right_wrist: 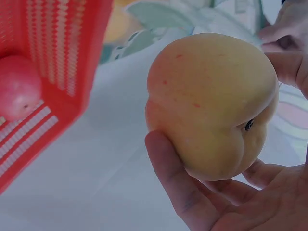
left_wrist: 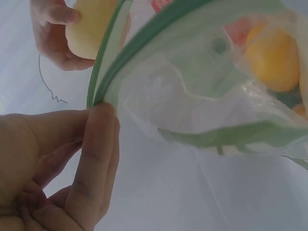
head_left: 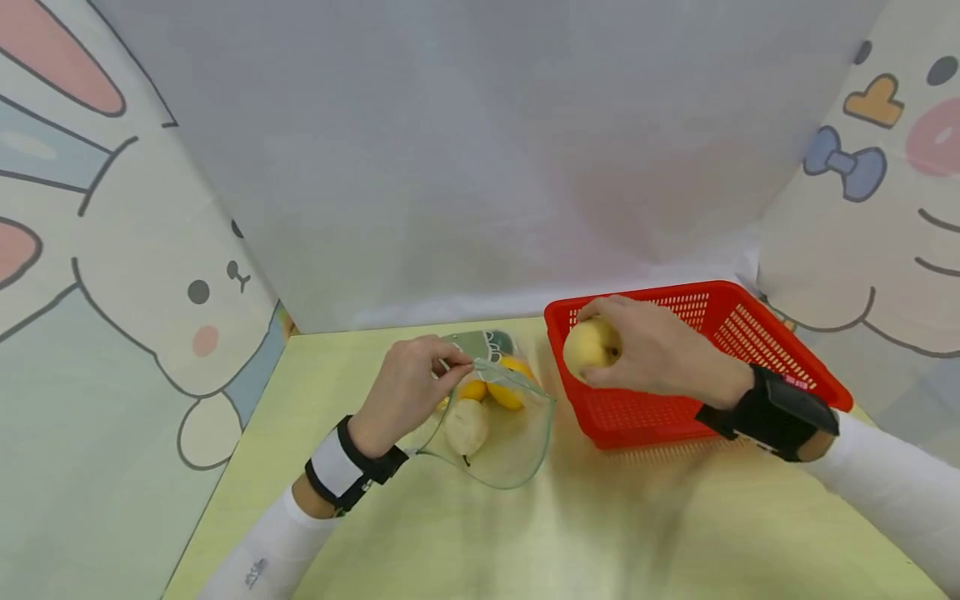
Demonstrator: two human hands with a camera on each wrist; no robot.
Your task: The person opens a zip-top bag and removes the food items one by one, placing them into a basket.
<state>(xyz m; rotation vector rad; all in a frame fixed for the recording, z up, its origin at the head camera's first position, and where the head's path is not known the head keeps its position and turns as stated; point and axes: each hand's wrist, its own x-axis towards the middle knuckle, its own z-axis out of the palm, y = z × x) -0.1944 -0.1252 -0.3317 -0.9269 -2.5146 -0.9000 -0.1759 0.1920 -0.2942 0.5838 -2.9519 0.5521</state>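
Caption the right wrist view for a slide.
Blushed yellow peach held in the right grip; red fruit in the red perforated basket at left.

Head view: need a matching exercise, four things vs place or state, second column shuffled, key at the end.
Column one
1. Left hand
2. Red basket
3. Right hand
4. Pale pear

Column two
A. Inside the clear bag
B. Holding a yellow, peach-like fruit
C. Pinching the edge of the clear bag
D. On the table, to the right of the clear bag

Pairs: 1-C, 2-D, 3-B, 4-A
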